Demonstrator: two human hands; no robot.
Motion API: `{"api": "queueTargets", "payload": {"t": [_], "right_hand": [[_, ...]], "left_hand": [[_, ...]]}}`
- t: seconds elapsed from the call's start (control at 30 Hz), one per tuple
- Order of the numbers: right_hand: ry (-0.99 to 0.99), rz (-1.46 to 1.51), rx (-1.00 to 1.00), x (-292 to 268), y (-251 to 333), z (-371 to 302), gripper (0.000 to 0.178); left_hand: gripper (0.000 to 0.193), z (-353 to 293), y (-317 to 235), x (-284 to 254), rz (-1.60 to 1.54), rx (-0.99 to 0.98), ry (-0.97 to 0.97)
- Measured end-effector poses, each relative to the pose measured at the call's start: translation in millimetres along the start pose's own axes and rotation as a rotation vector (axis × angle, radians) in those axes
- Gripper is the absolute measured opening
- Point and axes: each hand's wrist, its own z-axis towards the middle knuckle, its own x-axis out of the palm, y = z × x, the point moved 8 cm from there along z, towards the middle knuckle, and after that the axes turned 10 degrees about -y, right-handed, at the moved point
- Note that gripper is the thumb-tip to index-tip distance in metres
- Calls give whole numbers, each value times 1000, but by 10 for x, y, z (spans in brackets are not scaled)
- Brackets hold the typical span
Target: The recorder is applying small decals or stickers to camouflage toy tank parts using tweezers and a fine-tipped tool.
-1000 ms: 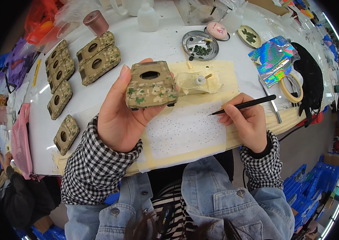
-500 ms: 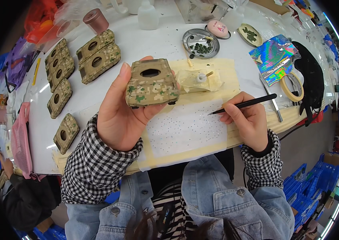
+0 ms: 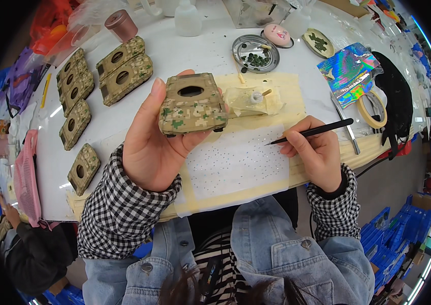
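My left hand (image 3: 150, 137) grips a toy tank hull (image 3: 193, 105) in pixel camouflage, held up above the table with its round hole showing. Black fine-tipped tweezers (image 3: 317, 130) are pinched in my right hand (image 3: 315, 152), their tip pointing left over a white sheet (image 3: 233, 168) scattered with tiny shiny specks. Whether the tip holds a speck is too small to see. Behind the held hull, a small white nozzle (image 3: 256, 96) with a stick in it rises from a tape-covered block (image 3: 243, 104).
More camouflage hulls (image 3: 126, 78) stand at the left. Farther back are a metal dish (image 3: 271, 67) of dark green small parts, a round lid (image 3: 309, 47) and a white bottle (image 3: 188, 20). At right lie a steel tool (image 3: 347, 124), a tape roll (image 3: 362, 109) and holographic foil (image 3: 345, 76).
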Motion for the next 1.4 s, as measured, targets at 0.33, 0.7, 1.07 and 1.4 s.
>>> {"api": "queueTargets", "payload": {"t": [0.33, 0.7, 1.07, 1.4], "right_hand": [[5, -17, 1, 9, 7, 4, 17], [14, -32, -9, 16, 10, -6, 18], [-74, 72, -111, -133, 296, 44, 15], [22, 15, -577, 335, 1388, 191, 18]], "left_hand": [[56, 0, -2, 1, -2, 6, -5], [56, 5, 3, 0, -13, -4, 11], [54, -5, 7, -42, 15, -2, -49], [48, -14, 3, -25, 66, -4, -97]]}}
